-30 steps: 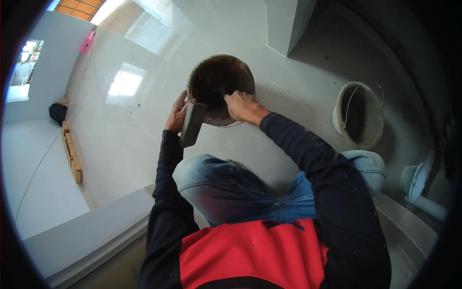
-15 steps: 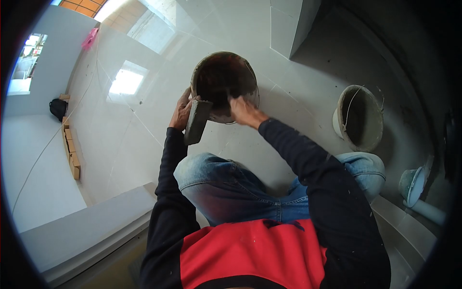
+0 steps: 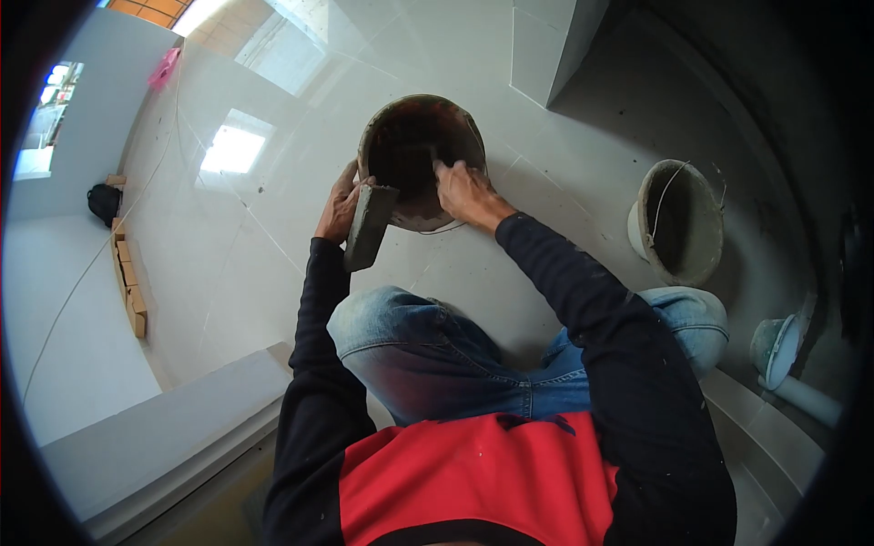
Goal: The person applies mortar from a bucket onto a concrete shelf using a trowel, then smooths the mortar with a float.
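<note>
Head view: one tiled floor (image 3: 273,227) is carrying two buckets, well apart. The centre bucket (image 3: 421,159) is showing a dark, smeared inside, contents unclear. The second bucket (image 3: 681,223), at the right, is showing a wire handle across its mouth and a shadowed interior. One grey board (image 3: 369,227) is pointing its long axis from the centre bucket's rim toward the knee. The left hand (image 3: 339,207) is gripping the board's upper end. The right hand (image 3: 464,193) is reaching over the rim, fingers curled, its grasp impossible to tell.
</note>
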The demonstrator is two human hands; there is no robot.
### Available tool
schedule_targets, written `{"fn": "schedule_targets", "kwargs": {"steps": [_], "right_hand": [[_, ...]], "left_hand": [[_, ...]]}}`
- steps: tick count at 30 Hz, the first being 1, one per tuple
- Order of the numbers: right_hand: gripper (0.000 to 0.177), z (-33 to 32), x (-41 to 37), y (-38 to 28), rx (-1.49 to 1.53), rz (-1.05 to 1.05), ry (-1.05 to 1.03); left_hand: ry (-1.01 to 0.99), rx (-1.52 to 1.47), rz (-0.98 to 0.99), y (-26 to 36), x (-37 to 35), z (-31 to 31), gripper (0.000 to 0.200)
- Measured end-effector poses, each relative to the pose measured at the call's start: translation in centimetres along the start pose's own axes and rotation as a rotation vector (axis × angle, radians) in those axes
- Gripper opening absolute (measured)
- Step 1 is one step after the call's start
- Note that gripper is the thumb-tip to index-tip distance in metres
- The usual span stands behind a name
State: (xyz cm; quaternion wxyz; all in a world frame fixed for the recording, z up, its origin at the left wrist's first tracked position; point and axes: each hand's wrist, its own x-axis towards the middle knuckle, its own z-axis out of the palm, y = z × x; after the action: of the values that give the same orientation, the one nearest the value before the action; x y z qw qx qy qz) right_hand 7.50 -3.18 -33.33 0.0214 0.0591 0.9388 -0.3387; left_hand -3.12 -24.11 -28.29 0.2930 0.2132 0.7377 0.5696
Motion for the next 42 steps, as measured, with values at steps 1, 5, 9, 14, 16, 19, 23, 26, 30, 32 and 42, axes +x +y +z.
{"fn": "schedule_targets", "kwargs": {"steps": [1, 5, 9, 14, 16, 19, 23, 26, 30, 32, 42], "right_hand": [[0.025, -0.1, 0.8, 0.2, -0.016, 0.006, 0.056], [0.025, 2.0, -1.3, -0.2, -0.08, -0.012, 0.012], [0.019, -0.3, -0.8, -0.7, -0.077, 0.006, -0.036], [0.018, -0.2, 0.2, -0.8, -0.228, -0.022, 0.085], [0.02, 0.8, -0.2, -0.7, -0.193, 0.017, -0.015], [0.021, 1.4, -1.2, -1.7, -0.106, 0.059, -0.137], [0.016, 0.7, -1.3, -2.8, -0.042, 0.068, -0.258], [0.015, 5.6, -0.2, 0.2, -0.149, -0.09, -0.21], [0.017, 1.2, -0.7, -2.2, -0.385, -0.28, -0.485], [0.015, 3.2, -0.3, -0.8, -0.304, -0.334, -0.388], [0.017, 3.6, -0.5, 0.2, 0.601, 0.095, -0.393]], "left_hand": [[-0.005, 0.009, 0.014, 0.4, 0.1, 0.1, 0.053], [0.033, 0.043, 0.041, -1.0, 0.4, -0.4, 0.053], [0.011, -0.016, -0.002, -1.2, 0.1, -0.4, 0.053], [0.022, 0.033, -0.016, -0.2, -0.6, -0.2, 0.055], [0.017, -0.011, -0.01, -0.9, -0.3, -0.4, 0.055], [0.001, -0.066, -0.002, -0.9, -0.4, 0.0, 0.056], [-0.021, -0.07, -0.026, -1.5, -0.5, -0.3, 0.056], [-0.025, -0.031, 0.047, -1.6, -0.2, 0.0, 0.055], [-0.074, -0.081, -0.015, -2.1, -0.4, -0.2, 0.055], [-0.029, -0.147, 0.016, -2.2, -0.6, 0.2, 0.056], [-0.026, -0.222, -0.04, -3.2, -1.3, -0.9, 0.057]]}}
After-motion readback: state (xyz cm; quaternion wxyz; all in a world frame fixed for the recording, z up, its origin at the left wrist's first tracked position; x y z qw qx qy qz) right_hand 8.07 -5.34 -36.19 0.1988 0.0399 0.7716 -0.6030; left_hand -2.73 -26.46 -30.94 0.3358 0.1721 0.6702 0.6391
